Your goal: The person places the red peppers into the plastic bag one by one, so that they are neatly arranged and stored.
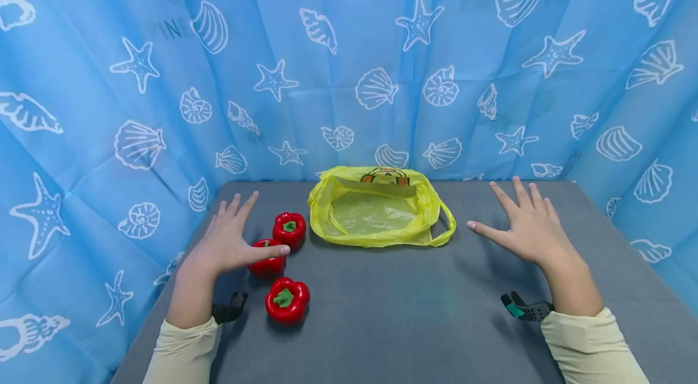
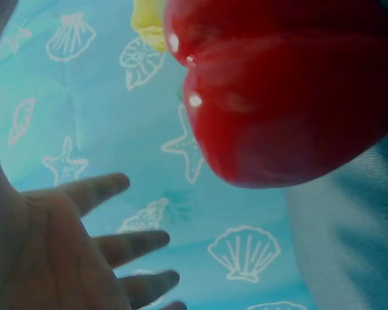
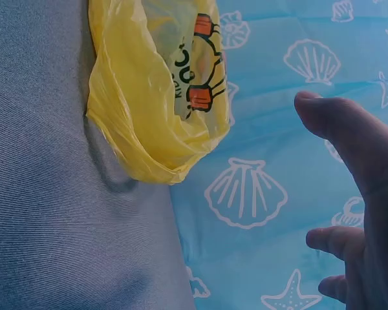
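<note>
We had our left hand (image 1: 226, 244) and right hand (image 1: 531, 229) splayed, empty, red peppers (image 1: 288, 301) leftward, yellow bag (image 1: 376, 241) kinda gaping, probably propped by its crumpled sides.

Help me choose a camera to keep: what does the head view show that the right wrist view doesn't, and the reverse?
Only the head view shows the three red peppers, the left hand and the pale sleeves. Only the right wrist view shows dark lettering beside the orange print. Both share the yellow bag, the right hand, the grey tabletop and the blue curtain with white shells.
</note>
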Tool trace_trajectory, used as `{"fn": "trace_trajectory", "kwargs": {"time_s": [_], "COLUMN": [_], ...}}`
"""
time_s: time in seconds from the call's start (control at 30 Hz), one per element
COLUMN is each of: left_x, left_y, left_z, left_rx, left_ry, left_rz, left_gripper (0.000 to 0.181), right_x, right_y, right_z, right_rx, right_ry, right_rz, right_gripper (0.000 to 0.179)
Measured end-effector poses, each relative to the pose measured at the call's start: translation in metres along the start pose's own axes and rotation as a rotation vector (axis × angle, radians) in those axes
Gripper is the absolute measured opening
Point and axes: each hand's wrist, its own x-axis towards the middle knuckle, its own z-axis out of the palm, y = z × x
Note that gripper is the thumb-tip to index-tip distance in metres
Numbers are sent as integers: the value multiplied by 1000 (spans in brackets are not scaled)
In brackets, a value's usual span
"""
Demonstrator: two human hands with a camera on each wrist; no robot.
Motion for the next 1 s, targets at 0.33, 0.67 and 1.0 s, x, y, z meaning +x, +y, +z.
{"fn": "trace_trajectory", "kwargs": {"time_s": [0.33, 0.67, 1.0], "left_x": [2, 7, 6], "left_y": [-4, -9, -20], "left_z": [3, 1, 1], "left_rx": [-59, -102, -260], "left_ry": [-23, -52, -83], "left_rz": [34, 3, 97], "left_gripper": [126, 108, 98], "right_x": [0, 2, 5], "right_y": [-5, -12, -18], "right_z": [-3, 7, 22], "right_rx": [40, 217, 445], "right_ry": [-13, 86, 168], "right_rz": [-19, -42, -34], "right_gripper": [99, 73, 58]}}
